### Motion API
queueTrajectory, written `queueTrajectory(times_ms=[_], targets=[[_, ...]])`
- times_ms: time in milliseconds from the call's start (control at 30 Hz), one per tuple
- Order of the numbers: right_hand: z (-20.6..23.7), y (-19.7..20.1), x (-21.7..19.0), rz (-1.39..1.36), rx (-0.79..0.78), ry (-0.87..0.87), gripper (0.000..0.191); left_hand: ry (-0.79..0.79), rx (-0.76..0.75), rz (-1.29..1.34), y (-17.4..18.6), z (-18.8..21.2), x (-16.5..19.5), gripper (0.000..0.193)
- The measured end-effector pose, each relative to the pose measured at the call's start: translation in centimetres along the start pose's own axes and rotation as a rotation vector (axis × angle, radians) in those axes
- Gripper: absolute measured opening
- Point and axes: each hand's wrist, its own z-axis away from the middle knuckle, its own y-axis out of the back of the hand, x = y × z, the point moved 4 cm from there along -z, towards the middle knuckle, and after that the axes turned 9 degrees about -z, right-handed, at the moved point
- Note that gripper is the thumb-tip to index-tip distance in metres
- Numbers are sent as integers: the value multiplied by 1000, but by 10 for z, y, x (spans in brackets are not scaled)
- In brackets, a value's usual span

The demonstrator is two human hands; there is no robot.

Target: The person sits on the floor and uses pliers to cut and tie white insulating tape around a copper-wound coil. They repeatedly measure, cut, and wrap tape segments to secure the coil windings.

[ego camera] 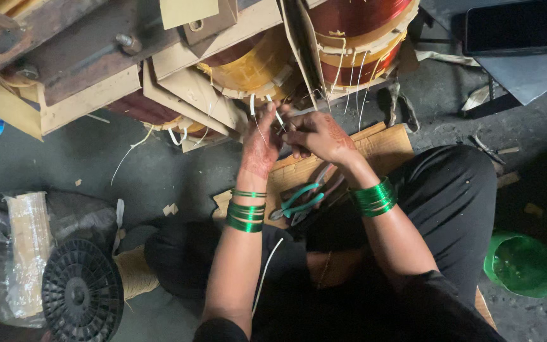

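well, person sat cross-legged on floor, black spool [82,292] by left knee, green-handled pliers [300,201] parked on cardboard [384,147] in lap zone, close for quick grab; both forearms with green bangles reached forward; left hand [262,140] pinched white sleeve strand [252,105] upright, right hand [319,135] closed fingers on its end near left fingertips, likely steadying it; strand rose into amber-taped coil [254,66] just beyond, coil wedged under rusty metal frame [64,44]

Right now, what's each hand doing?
Left hand: pinched shut on a white sleeved wire.
Right hand: fingers closed on a white sleeved wire end.
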Motion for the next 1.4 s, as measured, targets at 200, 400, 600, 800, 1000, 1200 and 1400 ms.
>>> queueTrajectory(times_ms=[200,400,600,800,1000,1200,1400], targets=[[-1,-4,6,-106,-12,26,18,-22,-157,-37,-13,15,5,26],[-6,-6,14,-47,-13,37,20,-43,-107,-191,-3,-24,19,25],[-22,2,34,-254,70,136,20,-27,-113,-165,5,-12,20,31],[-41,-11,56,-762,44,-16,26,-506,336,-649,-7,55,71,30],[-38,-8,61,-993,-29,-54,22,-504,427,-1630,-61,73,95,23],[-43,-14,74,-861,19,74,18,-347,314,-1510,-76,45,89,24],[-40,-8,63,-630,85,237,17,-538,336,-1677,-76,28,104,25]])
